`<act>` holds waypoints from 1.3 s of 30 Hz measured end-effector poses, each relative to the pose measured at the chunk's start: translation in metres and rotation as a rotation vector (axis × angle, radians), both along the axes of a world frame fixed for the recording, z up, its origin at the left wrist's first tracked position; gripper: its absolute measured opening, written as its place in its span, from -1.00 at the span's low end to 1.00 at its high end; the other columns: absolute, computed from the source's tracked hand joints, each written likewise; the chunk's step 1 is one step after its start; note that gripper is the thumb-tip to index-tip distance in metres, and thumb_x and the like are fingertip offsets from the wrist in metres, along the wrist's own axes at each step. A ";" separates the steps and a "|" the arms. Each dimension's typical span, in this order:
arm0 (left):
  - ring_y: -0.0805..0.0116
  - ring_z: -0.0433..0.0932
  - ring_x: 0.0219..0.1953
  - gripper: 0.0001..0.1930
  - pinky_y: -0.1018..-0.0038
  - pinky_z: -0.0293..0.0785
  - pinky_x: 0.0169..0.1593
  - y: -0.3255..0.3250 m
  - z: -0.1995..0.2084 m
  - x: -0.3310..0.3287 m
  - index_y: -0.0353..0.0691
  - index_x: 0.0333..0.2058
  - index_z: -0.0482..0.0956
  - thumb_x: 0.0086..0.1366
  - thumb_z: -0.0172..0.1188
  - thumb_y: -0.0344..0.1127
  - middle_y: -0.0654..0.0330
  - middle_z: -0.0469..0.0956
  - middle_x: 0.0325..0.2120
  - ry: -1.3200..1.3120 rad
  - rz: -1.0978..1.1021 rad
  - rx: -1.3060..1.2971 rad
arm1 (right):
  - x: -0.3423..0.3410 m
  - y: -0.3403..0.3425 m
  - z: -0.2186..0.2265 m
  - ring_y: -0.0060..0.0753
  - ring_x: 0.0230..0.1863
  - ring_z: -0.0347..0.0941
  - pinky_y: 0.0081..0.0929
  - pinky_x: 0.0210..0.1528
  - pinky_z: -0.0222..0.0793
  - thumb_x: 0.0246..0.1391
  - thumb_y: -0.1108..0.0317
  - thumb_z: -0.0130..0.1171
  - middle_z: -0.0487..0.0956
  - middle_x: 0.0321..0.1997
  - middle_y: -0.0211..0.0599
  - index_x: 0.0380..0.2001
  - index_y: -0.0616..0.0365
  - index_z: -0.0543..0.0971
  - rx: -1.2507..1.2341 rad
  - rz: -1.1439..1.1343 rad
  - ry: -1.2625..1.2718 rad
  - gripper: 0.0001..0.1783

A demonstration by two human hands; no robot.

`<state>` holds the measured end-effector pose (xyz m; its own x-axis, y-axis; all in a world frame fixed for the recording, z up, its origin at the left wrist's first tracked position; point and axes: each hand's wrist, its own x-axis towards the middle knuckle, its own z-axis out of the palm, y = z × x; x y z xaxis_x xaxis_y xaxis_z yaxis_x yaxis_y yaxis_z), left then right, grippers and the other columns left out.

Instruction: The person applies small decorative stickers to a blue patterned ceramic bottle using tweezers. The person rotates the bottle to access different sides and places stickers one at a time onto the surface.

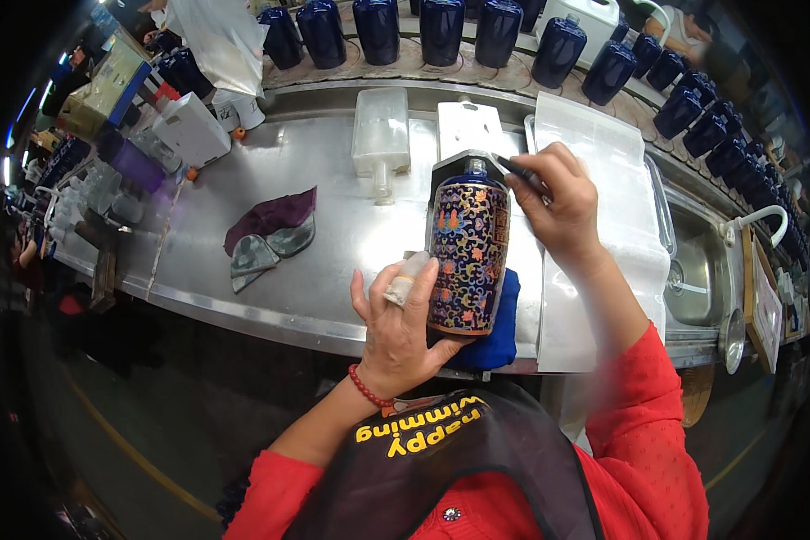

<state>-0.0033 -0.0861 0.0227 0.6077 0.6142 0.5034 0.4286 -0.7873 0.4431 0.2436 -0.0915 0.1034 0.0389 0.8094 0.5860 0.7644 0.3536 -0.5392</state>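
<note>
A dark blue bottle point(468, 261) with a colourful floral pattern lies on the bench in front of me, its neck pointing away. My left hand point(394, 331) grips its lower left side, thumb at the base; one finger wears a white wrap point(403, 286). Between the fingers of my right hand point(560, 200) is a slim dark pen-like tool point(522, 173), its end close to the bottle's shoulder and neck. A folded blue cloth point(504, 328) lies under the bottle's lower end. Just beyond the neck, a dark-edged support and a white plate with holes point(470, 126) stand on the bench.
A clear glass bottle point(381, 135) lies left of the plate. Further left is a purple and camouflage cloth point(274, 232). White sheeting point(594, 261) covers the right side, before a sink point(693, 279). Several plain blue bottles point(441, 31) line a curved conveyor behind.
</note>
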 end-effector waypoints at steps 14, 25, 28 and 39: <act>0.02 0.28 0.26 0.02 -0.25 -0.32 0.41 0.003 -0.002 -0.002 -0.36 0.36 0.26 0.12 0.39 0.25 0.11 0.52 0.15 0.051 -0.003 -0.006 | -0.028 -0.038 0.007 -0.35 -0.36 0.48 -0.22 -0.04 0.34 0.00 0.38 0.34 0.45 -0.45 -0.41 -0.29 0.06 0.63 -0.170 0.582 -0.133 -0.83; 0.08 0.29 0.24 -0.03 -0.33 -0.31 0.37 0.005 -0.001 -0.001 -0.29 0.36 0.29 0.11 0.40 0.20 0.09 0.44 0.16 0.035 0.001 0.006 | -0.005 -0.002 0.003 -0.27 -0.44 0.48 -0.33 -0.23 0.35 0.05 0.30 0.39 0.48 -0.49 -0.34 -0.31 0.10 0.63 -0.277 0.350 0.259 -0.82; 0.07 0.26 0.27 0.00 -0.35 -0.31 0.36 0.003 0.004 -0.003 -0.28 0.37 0.27 0.09 0.41 0.20 0.06 0.43 0.17 0.051 -0.011 -0.005 | 0.003 0.012 0.006 -0.24 -0.47 0.43 -0.29 -0.28 0.25 -0.11 0.34 0.46 0.47 -0.49 -0.35 -0.34 0.06 0.62 0.214 -0.057 -0.231 -0.76; 0.02 0.35 0.21 -0.02 -0.24 -0.35 0.42 0.001 0.010 0.001 -0.30 0.32 0.37 0.02 0.51 0.16 0.10 0.57 0.03 0.076 0.033 0.121 | -0.004 0.003 -0.002 -0.48 -0.42 0.42 -0.30 -0.12 0.29 -0.05 0.36 0.38 0.40 -0.52 -0.51 -0.26 -0.03 0.66 0.111 0.259 -0.367 -0.78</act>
<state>-0.0023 -0.0854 0.0326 0.6275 0.5720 0.5283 0.4835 -0.8181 0.3114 0.2399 -0.0880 0.1017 -0.3829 0.6965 0.6068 0.7764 0.5986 -0.1972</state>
